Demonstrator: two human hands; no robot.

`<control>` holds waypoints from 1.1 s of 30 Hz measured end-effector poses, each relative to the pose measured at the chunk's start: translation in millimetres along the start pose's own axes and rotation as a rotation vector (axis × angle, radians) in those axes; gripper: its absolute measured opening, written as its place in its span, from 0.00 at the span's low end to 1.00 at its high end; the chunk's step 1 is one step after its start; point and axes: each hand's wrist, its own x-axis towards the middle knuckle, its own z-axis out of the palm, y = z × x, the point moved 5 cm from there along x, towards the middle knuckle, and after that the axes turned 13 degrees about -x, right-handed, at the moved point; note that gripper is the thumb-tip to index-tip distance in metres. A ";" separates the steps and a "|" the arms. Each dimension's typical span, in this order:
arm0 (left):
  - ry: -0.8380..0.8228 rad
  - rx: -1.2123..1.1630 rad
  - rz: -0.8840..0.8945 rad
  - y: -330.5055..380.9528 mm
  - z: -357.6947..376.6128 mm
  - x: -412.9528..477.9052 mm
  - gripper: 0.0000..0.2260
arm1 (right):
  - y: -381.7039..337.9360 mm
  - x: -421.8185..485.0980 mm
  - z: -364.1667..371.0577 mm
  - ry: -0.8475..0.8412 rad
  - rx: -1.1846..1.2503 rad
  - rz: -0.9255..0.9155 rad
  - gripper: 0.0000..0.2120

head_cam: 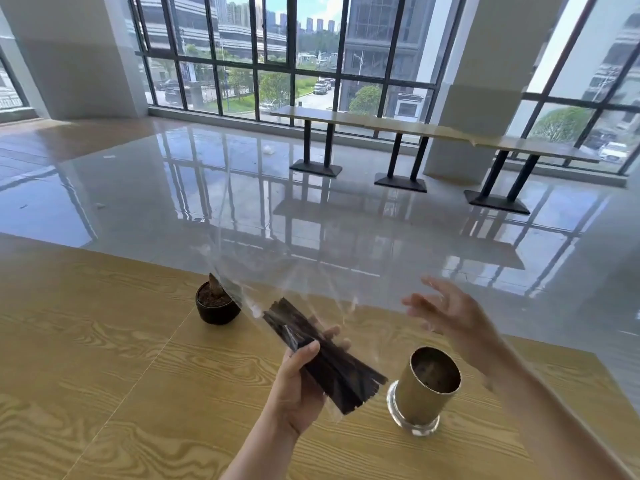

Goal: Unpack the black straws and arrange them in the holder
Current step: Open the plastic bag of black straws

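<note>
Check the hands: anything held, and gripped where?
Left hand grips the bundle of black straws, still in its clear plastic bag, around its middle. Right hand is open, blurred, holding nothing.

One wide head-worn view looks forward and down, close over the wooden table (pixel 104 358), windows (pixel 277 46) across the upper frame.

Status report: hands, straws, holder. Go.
Left hand clamped on bagged black straws. Right hand open, blurred, above table. Holder upright, no straws visible inside. Nothing blocking it.
</note>
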 end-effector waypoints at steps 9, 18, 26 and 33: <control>-0.061 -0.049 -0.013 -8.2 5.3 18.5 0.29 | -5.2 -10.7 -38.6 0.425 0.104 -0.158 0.01; -0.045 -0.108 -0.043 -22.0 7.2 23.0 0.20 | 51.1 -35.7 -32.3 0.318 0.479 -0.126 0.38; -0.063 -0.076 -0.154 -60.4 22.1 19.1 0.16 | 87.3 -56.3 -13.5 0.422 0.593 -0.012 0.11; -0.090 -0.058 -0.177 -103.1 38.9 25.3 0.06 | 119.3 -83.3 -35.6 0.595 0.739 0.083 0.11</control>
